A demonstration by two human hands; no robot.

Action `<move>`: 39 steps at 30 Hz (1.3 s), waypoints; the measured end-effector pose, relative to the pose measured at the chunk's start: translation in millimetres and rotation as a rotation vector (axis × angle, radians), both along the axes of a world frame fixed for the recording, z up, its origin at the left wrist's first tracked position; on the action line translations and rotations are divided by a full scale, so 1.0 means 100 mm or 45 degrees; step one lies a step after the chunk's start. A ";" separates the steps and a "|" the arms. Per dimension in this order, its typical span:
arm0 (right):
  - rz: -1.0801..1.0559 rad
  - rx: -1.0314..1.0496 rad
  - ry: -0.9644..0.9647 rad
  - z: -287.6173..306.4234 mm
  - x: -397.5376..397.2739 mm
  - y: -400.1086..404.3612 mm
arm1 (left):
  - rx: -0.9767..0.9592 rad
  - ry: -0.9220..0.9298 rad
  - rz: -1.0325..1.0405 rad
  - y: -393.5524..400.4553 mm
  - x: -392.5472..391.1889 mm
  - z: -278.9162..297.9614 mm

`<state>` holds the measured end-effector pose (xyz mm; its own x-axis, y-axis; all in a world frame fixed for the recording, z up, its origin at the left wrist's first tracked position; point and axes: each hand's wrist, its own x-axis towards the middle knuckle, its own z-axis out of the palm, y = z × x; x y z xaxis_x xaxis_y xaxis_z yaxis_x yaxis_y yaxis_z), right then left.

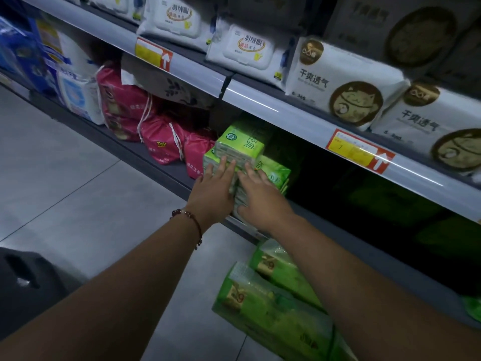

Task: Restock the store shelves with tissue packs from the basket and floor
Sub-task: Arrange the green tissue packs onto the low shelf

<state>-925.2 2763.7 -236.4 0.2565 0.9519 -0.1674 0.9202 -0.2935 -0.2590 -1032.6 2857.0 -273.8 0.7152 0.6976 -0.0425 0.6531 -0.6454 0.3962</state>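
Both hands press flat against a stack of green tissue packs (235, 162) at the front edge of the lower shelf (166, 175). The left hand (214, 190), a beaded bracelet (191, 220) at its wrist, lies with straight fingers slightly spread on the stack's face; the right hand (260, 195) does likewise just beside it, fingers straight and a little apart. Neither curls around anything. At least two green packs show in the stack, one atop the other. Two more green tissue packs (276, 303) lie on the floor (65, 204) below the shelf edge. Left of the stack sit three pink drawstring packs (156, 136). On the upper shelf (260, 100) stand two white wet-wipe packs (244, 46) and two white cat-print packs (346, 79).
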 end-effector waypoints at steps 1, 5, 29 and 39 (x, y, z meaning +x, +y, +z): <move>0.012 -0.003 -0.001 0.01 0.01 0.00 | 0.005 0.011 -0.003 0.00 0.01 0.00; 0.067 -0.005 -0.016 0.04 0.06 -0.15 | 0.024 0.030 -0.005 -0.06 -0.02 0.02; -0.506 -0.368 -0.240 0.17 -0.05 -3.38 | 0.272 0.334 -0.697 -2.68 -0.11 0.26; -0.322 -0.432 -0.098 -0.53 -0.09 -3.05 | 0.226 0.537 -0.400 -2.39 -0.52 -0.32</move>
